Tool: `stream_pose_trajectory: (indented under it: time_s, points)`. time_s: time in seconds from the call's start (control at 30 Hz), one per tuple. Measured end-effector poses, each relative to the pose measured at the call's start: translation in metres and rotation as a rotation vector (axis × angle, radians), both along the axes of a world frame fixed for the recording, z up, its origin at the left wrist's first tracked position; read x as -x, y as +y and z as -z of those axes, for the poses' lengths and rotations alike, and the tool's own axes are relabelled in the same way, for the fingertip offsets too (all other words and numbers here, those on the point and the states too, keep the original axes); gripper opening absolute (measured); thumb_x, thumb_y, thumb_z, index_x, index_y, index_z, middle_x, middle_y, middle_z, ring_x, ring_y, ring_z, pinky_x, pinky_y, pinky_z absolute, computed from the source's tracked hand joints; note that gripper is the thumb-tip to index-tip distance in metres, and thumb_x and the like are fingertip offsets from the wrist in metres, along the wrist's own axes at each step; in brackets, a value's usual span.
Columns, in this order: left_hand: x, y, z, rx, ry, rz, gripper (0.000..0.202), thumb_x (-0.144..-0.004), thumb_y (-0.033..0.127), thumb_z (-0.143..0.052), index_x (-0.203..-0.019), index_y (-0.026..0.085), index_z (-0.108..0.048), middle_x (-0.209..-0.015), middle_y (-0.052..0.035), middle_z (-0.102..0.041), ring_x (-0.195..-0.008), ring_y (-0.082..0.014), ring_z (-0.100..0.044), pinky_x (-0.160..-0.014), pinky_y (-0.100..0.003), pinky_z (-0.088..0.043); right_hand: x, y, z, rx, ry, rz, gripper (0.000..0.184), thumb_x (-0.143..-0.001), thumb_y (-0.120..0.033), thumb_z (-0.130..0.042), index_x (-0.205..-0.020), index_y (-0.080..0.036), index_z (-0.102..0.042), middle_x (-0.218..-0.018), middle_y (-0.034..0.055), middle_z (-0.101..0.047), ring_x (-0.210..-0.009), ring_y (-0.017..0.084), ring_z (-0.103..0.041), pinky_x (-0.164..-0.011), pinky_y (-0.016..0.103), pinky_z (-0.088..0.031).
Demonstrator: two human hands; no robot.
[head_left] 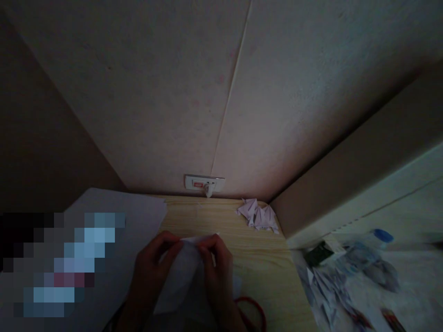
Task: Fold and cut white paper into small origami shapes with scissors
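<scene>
A white sheet of paper is held up over the wooden table in dim light. My left hand pinches its upper left edge with closed fingers. My right hand pinches the upper right edge the same way. The two hands are close together at the paper's top fold. The lower part of the sheet hangs between my wrists.
Folded white paper shapes lie at the table's back right corner. A wall socket with a plug sits at the table's rear edge. A large white sheet lies at left. A red ring lies near my right wrist. Clutter and a blue-capped bottle lie right.
</scene>
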State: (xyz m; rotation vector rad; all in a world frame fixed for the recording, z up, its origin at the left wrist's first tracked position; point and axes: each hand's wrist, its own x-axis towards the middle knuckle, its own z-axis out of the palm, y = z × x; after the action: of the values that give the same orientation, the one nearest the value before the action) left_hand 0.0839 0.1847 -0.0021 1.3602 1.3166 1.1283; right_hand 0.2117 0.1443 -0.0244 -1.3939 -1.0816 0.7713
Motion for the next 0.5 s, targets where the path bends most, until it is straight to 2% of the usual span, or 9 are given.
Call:
stream_pose_trajectory:
  time_s: [0.27,0.5]
  points:
    - [0.0063,-0.0008,0.0037,0.033,0.045,0.087,0.017,-0.073,0.034,-0.064,-0.068,0.019,-0.059,-0.06,0.0019,-0.061,-0.058,-0.0156,-0.06,-0.053,-0.022,-0.049,-0.0018,0.0009,0.0023,-0.072,-0.071,0.038,0.016,-0.083,-0.022,-0.056,-0.067,-0.021,-0.055,-0.062,-0.0025,-0.055,-0.059,0.013,-0.052,-0.056,0.023,-0.039]
    - [0.0044,-0.0023,0.0017,0.047,0.018,0.096,0.018,-0.073,0.037,-0.064,-0.071,0.02,-0.06,-0.062,0.0015,-0.062,-0.061,-0.0164,-0.062,-0.056,-0.023,-0.05,-0.0018,0.0074,0.0021,-0.081,-0.073,0.072,0.012,-0.081,-0.017,-0.056,-0.069,-0.02,-0.055,-0.065,-0.0025,-0.056,-0.062,0.013,-0.052,-0.06,0.024,-0.04]
